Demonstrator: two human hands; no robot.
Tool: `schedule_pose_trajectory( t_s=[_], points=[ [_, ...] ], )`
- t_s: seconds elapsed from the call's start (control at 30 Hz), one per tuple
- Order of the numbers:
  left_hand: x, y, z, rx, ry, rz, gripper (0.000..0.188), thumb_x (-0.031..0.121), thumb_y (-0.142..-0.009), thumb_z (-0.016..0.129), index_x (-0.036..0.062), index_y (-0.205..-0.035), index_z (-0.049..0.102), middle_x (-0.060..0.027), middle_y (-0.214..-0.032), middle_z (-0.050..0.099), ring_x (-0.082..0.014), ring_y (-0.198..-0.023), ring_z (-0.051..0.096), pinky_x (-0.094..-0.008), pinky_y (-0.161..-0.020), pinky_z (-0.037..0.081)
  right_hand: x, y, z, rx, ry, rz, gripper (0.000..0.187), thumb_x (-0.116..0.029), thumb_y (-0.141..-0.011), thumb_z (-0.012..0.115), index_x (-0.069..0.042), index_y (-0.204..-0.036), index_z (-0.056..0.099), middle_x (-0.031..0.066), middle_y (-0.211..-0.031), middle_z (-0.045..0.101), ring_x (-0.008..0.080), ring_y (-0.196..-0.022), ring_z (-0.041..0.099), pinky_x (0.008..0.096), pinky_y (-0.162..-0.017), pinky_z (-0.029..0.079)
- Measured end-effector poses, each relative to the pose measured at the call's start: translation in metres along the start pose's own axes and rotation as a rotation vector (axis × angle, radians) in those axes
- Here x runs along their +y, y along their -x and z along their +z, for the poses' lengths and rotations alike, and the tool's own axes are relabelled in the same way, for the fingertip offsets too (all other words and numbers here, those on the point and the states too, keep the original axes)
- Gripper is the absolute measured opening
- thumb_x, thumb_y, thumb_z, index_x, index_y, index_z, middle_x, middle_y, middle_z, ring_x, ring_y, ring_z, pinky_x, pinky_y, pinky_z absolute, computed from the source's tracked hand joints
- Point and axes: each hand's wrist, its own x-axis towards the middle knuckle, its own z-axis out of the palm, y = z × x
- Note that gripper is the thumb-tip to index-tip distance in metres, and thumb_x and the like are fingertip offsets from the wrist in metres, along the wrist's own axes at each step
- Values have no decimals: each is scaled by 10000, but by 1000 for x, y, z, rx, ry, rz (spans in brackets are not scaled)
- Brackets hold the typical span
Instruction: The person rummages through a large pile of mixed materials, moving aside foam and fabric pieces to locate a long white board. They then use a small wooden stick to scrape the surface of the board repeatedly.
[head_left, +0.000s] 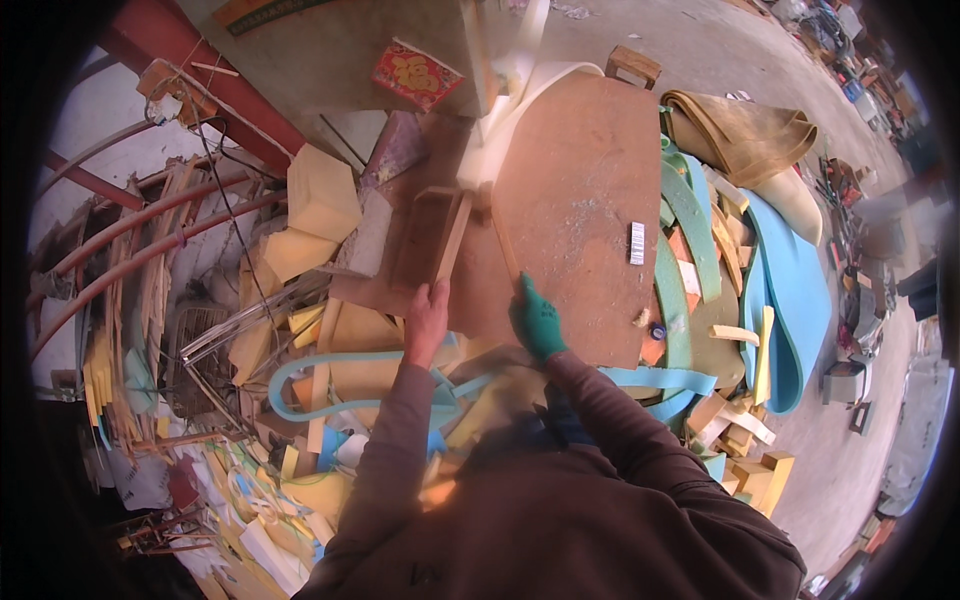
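Wood: two thin pale slats, one in each of the hands, both lying over the brown tabletop (590, 170).
Left slat (453, 238): a narrow strip running up and away from the person, resting along the edge of a shallow wooden tray-like frame (425, 235) at the board's left side.
Right slat (505, 245): a similar strip, angled slightly, lying on the bare board just right of the frame.
Left hand (427, 322): bare, fingers closed over the near end of the left slat.
Right hand (538, 322): in a green glove, curled round the near end of the right slat.
Handling: the strips look light and stiff but thin, so they would likely flex or snap if levered from one end; raw sawn edges may splinter into the bare hand. The glove should give the surer grip.
Where to hold: judged best near the end for guiding, as both hands do, or nearer the middle to carry without whip.
Surface: the board is dusty with pale powder, so a slat may slide easily on it.
Around: yellow foam offcuts (320, 195) heaped to the left, green and blue foam strips (690, 215) to the right, a small white tag (636, 243) on the board.
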Motion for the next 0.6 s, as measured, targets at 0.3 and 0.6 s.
schedule_pose_trajectory(
  t_s=[0.3, 0.6],
  points=[
    [15, -18, 4, -34, -77, -42, 558, 557, -1079, 557, 3, -1046, 618, -173, -841, 601, -315, -751, 582, -433, -682, 464, 1, -24, -1, -105, 5, 113, 488, -179, -1005, 594, -121, -1487, 542, 265, -893, 745, 499, -798, 731, 600, -695, 579],
    [31, -22, 5, -17, -114, -67, 576, 578, -1067, 560, 8, -1029, 629, -166, -838, 604, -303, -758, 594, -431, -680, 466, 24, -56, -22, -74, -21, 125, 514, -219, -986, 634, -131, -1487, 561, 259, -1023, 767, 494, -910, 737, 588, -789, 580]
  ],
)
